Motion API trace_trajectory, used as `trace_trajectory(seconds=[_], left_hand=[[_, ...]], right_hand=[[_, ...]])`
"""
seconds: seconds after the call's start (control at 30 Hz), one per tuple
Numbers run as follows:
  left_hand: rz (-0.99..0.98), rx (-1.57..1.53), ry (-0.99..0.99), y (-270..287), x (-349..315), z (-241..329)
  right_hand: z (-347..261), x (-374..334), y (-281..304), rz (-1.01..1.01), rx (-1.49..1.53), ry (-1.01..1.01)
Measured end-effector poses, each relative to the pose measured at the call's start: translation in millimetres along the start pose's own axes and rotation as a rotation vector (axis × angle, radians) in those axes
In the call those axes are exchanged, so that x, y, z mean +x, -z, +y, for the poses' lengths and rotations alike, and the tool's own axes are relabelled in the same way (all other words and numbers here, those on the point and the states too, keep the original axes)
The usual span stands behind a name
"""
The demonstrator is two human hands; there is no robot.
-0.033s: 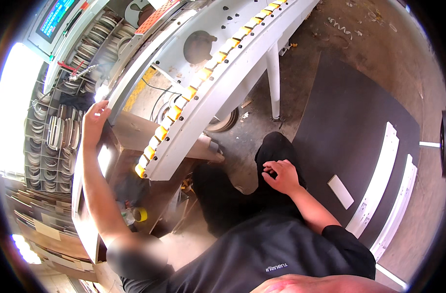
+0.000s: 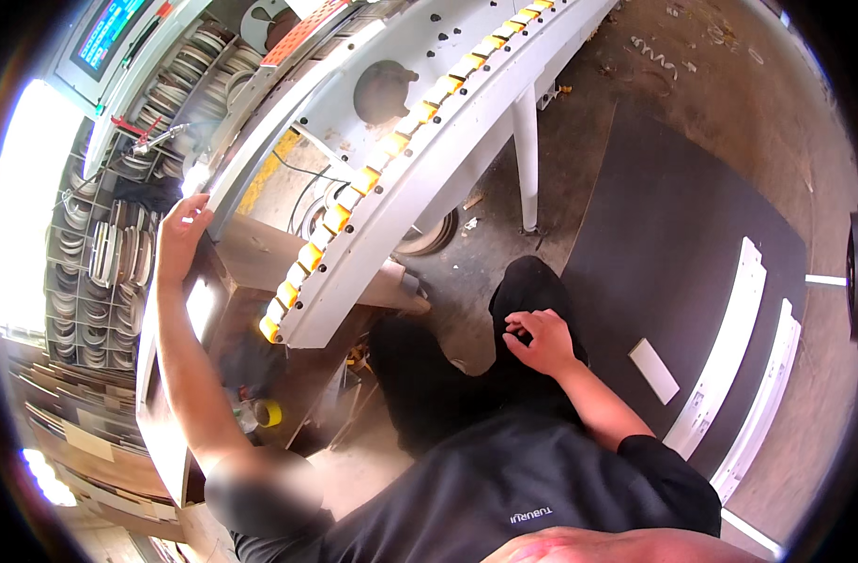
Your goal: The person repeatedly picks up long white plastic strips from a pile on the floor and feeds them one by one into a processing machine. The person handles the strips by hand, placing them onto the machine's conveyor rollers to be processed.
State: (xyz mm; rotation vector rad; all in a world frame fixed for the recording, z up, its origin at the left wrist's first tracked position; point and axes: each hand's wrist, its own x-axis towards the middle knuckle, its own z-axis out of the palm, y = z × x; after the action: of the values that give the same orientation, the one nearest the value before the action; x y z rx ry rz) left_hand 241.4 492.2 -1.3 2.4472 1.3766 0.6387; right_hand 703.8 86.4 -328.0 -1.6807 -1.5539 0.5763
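Note:
My left hand (image 2: pixel 181 240) is stretched out to the far left, at the near end of the machine's pale rail (image 2: pixel 224 194). Its fingers and thumb are a little apart there, with a small bright spot between them; I make out nothing held. My right hand (image 2: pixel 542 340) rests on my right thigh in black trousers (image 2: pixel 534 286), fingers loosely bent and apart, holding nothing. Running diagonally between the two hands is the machine's white side beam (image 2: pixel 391 230), topped by a row of yellow and white rollers (image 2: pixel 366 178).
At right, a dark board (image 2: pixel 654 225) bears two long white strips (image 2: pixel 723 347) and a short white piece (image 2: pixel 654 371). Racks of edge-band rolls (image 2: pixel 124 246) stand left, above stacked panels (image 2: pixel 86 436). A lit screen (image 2: pixel 110 33) is at upper left. A machine leg (image 2: pixel 526 159) meets the floor.

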Motion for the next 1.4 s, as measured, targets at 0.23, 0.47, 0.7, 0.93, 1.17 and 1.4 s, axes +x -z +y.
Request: trace_trajectory(seconds=[0.23, 0.47, 0.7, 0.93, 1.17, 1.4], left_hand=[[-0.079, -0.086, 0.064, 9.2, -6.9, 14.0], [-0.098, -0.070, 0.059, 9.9, -5.2, 18.2], [-0.115, -0.075, 0.033, 10.5, -3.6, 16.2], [-0.103, -0.083, 0.031, 10.5, -4.5, 14.9], [0.093, 0.119, -0.003, -17.0, 0.6, 40.0], [0.332, 0.647, -0.184, -42.3, 26.6, 35.1]], right_hand=[[-6.1, 2.2, 0.5, 0.021, -0.005, 0.036], [-4.3, 3.9, -3.4, 0.025, -0.024, 0.047], [-3.3, 3.9, -3.7, 0.020, -0.014, 0.031], [-2.9, 3.4, -2.9, 0.019, -0.010, 0.035], [-5.8, 3.9, -1.6, 0.012, -0.007, 0.025], [-4.9, 4.2, -3.7, -0.009, -0.024, 0.022]])
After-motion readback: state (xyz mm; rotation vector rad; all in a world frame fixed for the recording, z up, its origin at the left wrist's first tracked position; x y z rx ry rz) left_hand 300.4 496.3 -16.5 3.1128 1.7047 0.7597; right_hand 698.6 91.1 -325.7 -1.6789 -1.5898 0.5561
